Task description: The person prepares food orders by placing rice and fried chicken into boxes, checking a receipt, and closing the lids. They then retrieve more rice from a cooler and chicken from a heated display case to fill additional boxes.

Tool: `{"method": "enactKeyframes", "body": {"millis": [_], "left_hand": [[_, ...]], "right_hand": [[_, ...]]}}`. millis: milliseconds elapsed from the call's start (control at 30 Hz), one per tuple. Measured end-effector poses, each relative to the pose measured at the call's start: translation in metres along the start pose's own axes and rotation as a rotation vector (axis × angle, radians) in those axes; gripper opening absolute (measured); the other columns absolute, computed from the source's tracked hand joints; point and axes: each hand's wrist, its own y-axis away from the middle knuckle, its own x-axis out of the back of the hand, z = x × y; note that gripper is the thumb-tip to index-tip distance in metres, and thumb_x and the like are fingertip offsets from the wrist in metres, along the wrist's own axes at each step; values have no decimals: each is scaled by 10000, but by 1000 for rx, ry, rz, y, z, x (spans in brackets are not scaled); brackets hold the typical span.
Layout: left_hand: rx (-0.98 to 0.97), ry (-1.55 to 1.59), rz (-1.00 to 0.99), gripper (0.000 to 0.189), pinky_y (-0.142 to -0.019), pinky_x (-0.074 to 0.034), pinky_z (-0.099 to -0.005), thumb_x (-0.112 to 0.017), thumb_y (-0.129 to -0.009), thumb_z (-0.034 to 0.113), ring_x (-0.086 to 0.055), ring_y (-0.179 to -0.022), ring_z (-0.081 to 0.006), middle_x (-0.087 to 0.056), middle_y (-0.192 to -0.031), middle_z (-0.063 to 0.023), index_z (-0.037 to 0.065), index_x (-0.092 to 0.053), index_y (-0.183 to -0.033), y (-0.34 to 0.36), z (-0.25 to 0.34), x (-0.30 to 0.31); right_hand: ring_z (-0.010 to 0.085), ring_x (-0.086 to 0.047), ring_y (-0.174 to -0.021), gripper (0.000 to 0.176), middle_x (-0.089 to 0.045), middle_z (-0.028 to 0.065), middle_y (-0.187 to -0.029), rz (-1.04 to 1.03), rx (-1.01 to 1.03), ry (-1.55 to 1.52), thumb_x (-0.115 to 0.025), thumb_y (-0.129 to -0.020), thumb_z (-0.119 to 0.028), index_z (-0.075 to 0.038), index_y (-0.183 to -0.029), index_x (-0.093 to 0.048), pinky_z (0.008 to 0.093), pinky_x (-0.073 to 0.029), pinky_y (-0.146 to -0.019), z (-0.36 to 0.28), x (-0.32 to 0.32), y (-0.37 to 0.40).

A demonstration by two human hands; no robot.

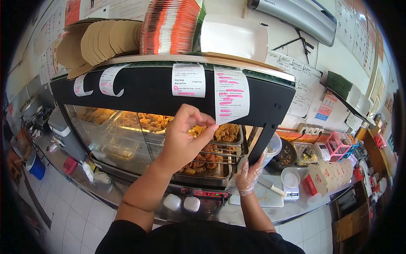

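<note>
My bare left hand point(184, 137) is raised before a black heated display cabinet point(156, 91), thumb and forefinger pinched at the lower left corner of a long order receipt point(232, 95) marked with pink highlighter. Left of it hangs a shorter receipt point(188, 80). Two more receipts, one of them this curled slip point(111, 81), hang farther left. In a clear plastic glove, my right hand point(248, 177) is beside the lower end of the cabinet's corner post, fingers pointing up and apart. Behind the glass, fried chicken point(201, 163) fills metal trays.
Stacked cardboard boxes point(171, 27) stand on the cabinet top. To the right, a knife point(272, 186) lies on a white cutting board point(258, 200), near a scale point(292, 193), a dark wok point(284, 154) and printed food boxes point(330, 175). Two white wrapped lumps point(182, 203) sit below the cabinet.
</note>
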Motion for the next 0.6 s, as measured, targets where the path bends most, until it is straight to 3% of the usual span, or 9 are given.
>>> {"method": "enactKeyframes", "body": {"millis": [133,200,300,500,600], "left_hand": [[-4,-6,0,282,-733,-462,-244,-638,-793,-58,-614,-805,-113,-635,-821,-90,51,-390,-869,-2,3,2],[16,42,-20,278,-742,-472,-243,-637,-792,-64,-616,-812,-114,-634,-819,-94,49,-391,-858,-4,5,3],[21,36,-49,276,-743,-483,-243,-637,-792,-67,-618,-816,-118,-633,-817,-98,45,-392,-851,-6,3,6],[0,32,-91,259,-738,-495,-249,-647,-797,-42,-629,-838,-122,-641,-828,-101,37,-402,-826,-9,6,14],[-17,-66,-113,239,-748,-503,-262,-702,-767,10,-639,-866,-149,-654,-895,-116,14,-485,-869,-3,18,26]], "right_hand": [[314,-265,-1308,676,-258,239,-1403,20,5,-10,-447,-905,-247,78,-1404,-126,376,-175,-1082,-6,-2,-2],[388,-320,-1261,688,-307,282,-1358,98,95,51,-468,-890,-284,107,-1377,-180,430,-221,-1055,-2,-5,-3],[318,-296,-1291,676,-285,243,-1388,81,83,54,-445,-901,-269,74,-1402,-148,383,-205,-1069,-8,-6,-2],[322,-310,-1283,662,-307,235,-1383,114,34,94,-431,-906,-275,65,-1404,-159,379,-202,-1068,-14,-8,1],[327,-246,-1337,658,-255,239,-1429,139,8,83,-424,-905,-261,66,-1406,-152,376,-154,-1094,-24,-9,2]]}}
